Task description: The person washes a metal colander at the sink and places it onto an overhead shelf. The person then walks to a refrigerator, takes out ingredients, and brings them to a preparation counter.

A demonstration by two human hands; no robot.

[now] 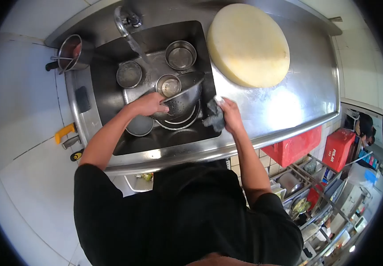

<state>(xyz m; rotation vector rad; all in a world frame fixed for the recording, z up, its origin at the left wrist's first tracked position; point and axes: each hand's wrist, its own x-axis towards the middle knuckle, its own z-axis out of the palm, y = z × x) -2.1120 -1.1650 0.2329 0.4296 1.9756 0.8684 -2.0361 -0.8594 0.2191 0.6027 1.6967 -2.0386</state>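
My left hand [150, 104] grips the rim of a metal bowl [188, 99], tilted up on its side in the sink [165, 142]. Dark specks or drops dot the bowl's surface. Closed around a dark grey scrubbing cloth [215, 116] with a whitish piece at its top, my right hand [231, 116] is at the sink's right edge, apart from the bowl. A small round tin [169, 85] stands just beyond my left fingers. Another round dish [140, 125] lies below my left wrist, and a round metal rim [178, 127] shows under the bowl.
Water runs from the faucet [121, 22] into the sink, near two round pans [129, 74] [181, 55]. A thick round pale block [249, 46] lies on the steel drainboard [309, 84]. A pot with utensils [70, 51] stands left; red crates [295, 146] and a loaded rack are lower right.
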